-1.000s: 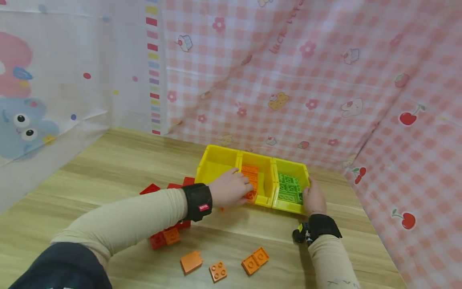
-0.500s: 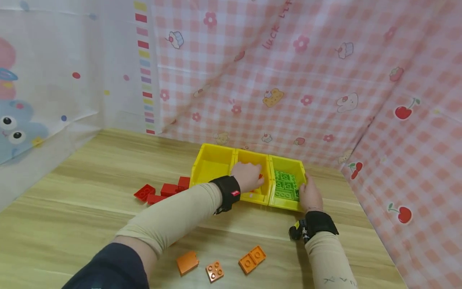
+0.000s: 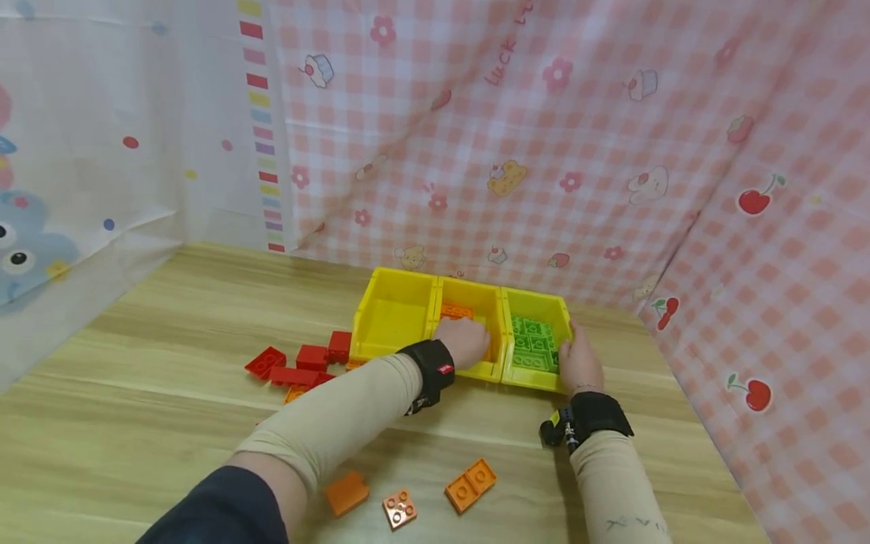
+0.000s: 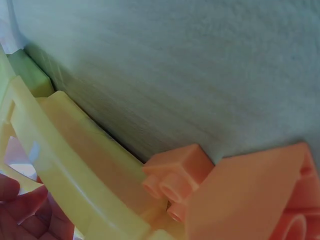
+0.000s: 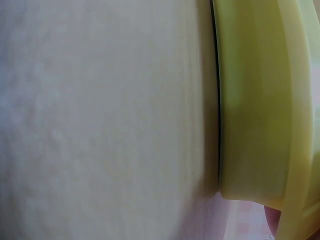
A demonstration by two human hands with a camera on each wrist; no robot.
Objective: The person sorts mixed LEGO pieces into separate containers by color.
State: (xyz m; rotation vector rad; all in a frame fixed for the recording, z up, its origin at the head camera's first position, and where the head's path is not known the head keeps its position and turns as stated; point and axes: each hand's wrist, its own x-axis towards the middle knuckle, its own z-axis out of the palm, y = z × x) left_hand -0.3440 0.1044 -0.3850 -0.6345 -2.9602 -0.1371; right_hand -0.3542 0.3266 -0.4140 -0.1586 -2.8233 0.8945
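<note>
- Left hand point(image 3: 464, 341): reaches into the middle yellow bin point(image 3: 484, 301), fingers curled over the orange bricks point(image 3: 456, 310) there; whether it grips one cannot be told.
- Right hand point(image 3: 578, 364): holds the right bin point(image 3: 537, 302) by its outer wall, beside the green bricks point(image 3: 533, 344).
- Desk point(image 3: 136, 393): pale wood grain; three bins in a row at the far edge, before pink checked cloth point(image 3: 578, 151).
- Loose bricks: red ones point(image 3: 299, 363) left of the bins, orange ones point(image 3: 469, 485) near the front edge.

Head view looks forward and down across the desk point(image 3: 170, 393) toward its far edge. Both wrist views sit very close, blurred, low at the desk. All three share the yellow bins point(image 3: 401, 313) point(image 4: 75, 165) point(image 5: 255, 100).
</note>
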